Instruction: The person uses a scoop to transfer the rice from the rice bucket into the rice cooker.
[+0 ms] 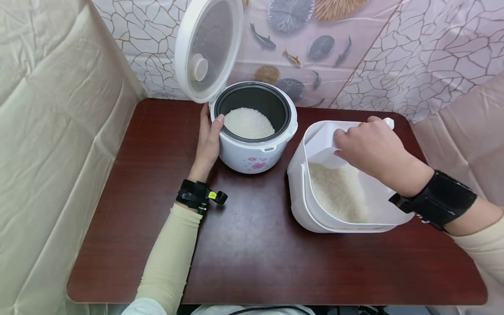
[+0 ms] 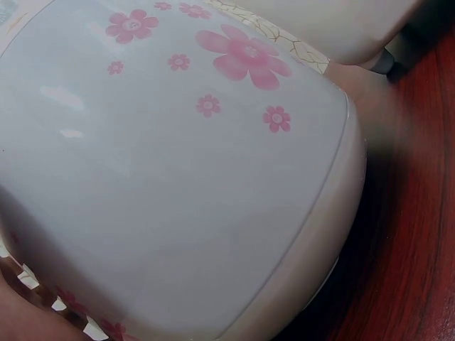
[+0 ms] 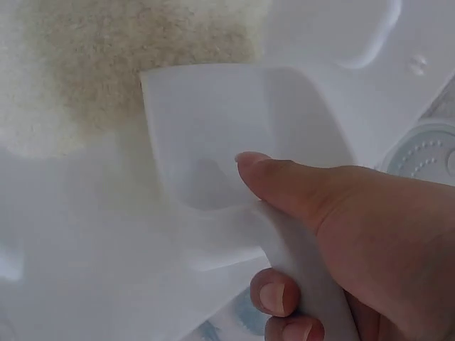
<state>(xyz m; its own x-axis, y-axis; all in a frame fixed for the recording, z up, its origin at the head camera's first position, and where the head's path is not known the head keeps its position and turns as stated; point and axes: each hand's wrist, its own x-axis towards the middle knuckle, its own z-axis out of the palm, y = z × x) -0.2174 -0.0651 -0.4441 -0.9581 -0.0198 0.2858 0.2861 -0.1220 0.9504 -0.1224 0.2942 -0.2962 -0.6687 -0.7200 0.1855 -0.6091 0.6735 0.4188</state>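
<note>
A white rice cooker (image 1: 256, 148) with pink flowers (image 2: 245, 53) stands at the back of the table, its lid (image 1: 206, 48) raised and white rice (image 1: 249, 123) in the dark pot. My left hand (image 1: 208, 140) rests against the cooker's left side, thumb at the rim. My right hand (image 1: 368, 146) grips a white plastic scoop (image 1: 324, 140) (image 3: 234, 142) inside a white rice container (image 1: 299, 201), just above the raw rice (image 1: 338, 192) (image 3: 106, 64). The scoop looks empty in the right wrist view.
A dark red table (image 1: 252, 258) carries both vessels. A cream cloth hangs at the left, a patterned wall sheet (image 1: 393, 52) at the back. Black wrist straps (image 1: 441, 199) sit on both arms.
</note>
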